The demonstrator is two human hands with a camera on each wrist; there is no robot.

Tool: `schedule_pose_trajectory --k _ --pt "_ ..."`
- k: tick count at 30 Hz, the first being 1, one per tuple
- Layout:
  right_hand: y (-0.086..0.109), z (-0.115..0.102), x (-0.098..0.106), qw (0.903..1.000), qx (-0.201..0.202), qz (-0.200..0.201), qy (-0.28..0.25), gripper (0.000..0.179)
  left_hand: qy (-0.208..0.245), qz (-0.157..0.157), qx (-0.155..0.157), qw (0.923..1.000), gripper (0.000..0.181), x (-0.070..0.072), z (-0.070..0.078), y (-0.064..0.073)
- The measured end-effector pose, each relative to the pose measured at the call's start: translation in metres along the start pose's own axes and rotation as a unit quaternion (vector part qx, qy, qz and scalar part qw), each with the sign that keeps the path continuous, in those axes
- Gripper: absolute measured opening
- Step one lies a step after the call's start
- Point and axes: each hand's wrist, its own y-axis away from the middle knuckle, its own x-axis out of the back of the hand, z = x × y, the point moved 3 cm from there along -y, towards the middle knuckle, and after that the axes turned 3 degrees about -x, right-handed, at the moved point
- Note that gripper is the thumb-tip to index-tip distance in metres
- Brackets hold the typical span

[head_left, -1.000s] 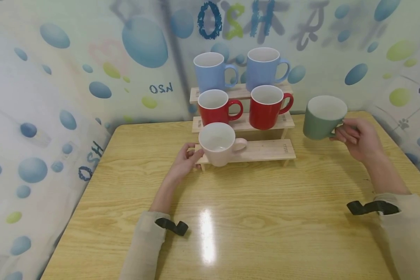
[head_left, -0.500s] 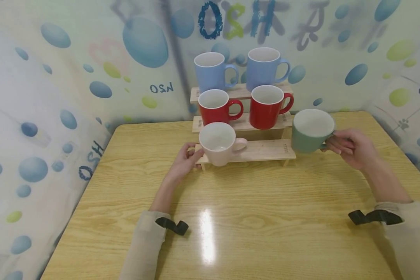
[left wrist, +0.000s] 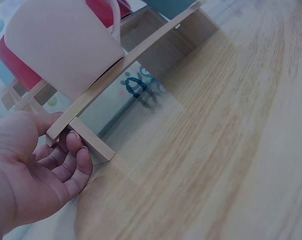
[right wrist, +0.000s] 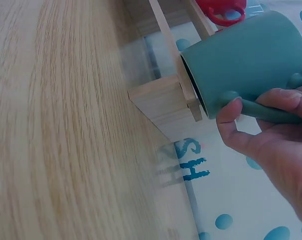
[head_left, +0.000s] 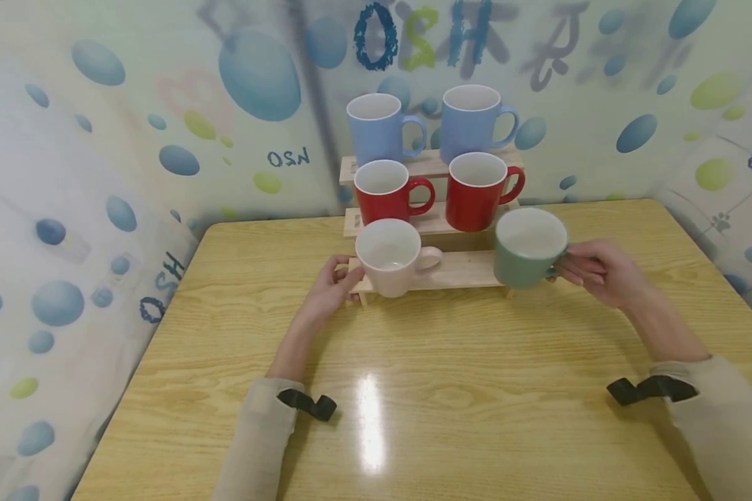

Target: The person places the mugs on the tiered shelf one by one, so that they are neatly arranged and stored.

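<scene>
My right hand [head_left: 604,271] grips a green mug [head_left: 525,259] by its handle at the right end of the lowest shelf. In the right wrist view the mug's base is at the shelf board [right wrist: 173,52]; whether it bears its weight there I cannot tell. My left hand [head_left: 332,287] pinches the left end of the same shelf [head_left: 457,270], thumb on top and fingers curled beneath, as the left wrist view shows. A pale pink mug [head_left: 388,261] stands on that shelf near the left hand, its handle pointing right.
Two red mugs [head_left: 474,191] stand on the middle shelf [head_left: 435,221]. Two light blue mugs [head_left: 376,132] are on the top shelf [head_left: 427,164]. The three-step wooden rack sits toward the back of the wood-grain table [head_left: 451,390], before a patterned backdrop [head_left: 257,139].
The green mug and my right hand have moved left and down, from beside the rack to the right end of its lowest shelf. My left hand has stayed in place.
</scene>
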Motion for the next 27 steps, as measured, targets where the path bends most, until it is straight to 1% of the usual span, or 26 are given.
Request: schedule_pose_trajectory --k 5,11,17,22,27 --pt "-0.009 0.005 -0.005 0.9998 -0.019 -0.006 -0.006 0.047 -0.001 0.001 0.0 1.0 0.041 0.0 0.0 0.0" --pt "-0.022 0.013 -0.01 0.9995 -0.018 -0.024 -0.005 0.047 -0.004 0.0 0.0 1.0 0.041 0.0 0.0 0.0" --pt "-0.03 0.02 -0.013 0.9993 -0.022 -0.03 -0.006 0.045 0.001 0.0 -0.004 1.0 0.039 0.0 0.0 0.0" --pt "-0.033 0.024 -0.014 0.999 -0.035 -0.022 0.015 0.044 -0.001 -0.001 -0.005 1.0 0.04 -0.001 0.0 0.0" --pt "-0.038 0.028 -0.014 0.9975 -0.055 0.003 0.046 0.043 0.003 0.0 -0.005 1.0 0.039 0.0 -0.001 0.0"
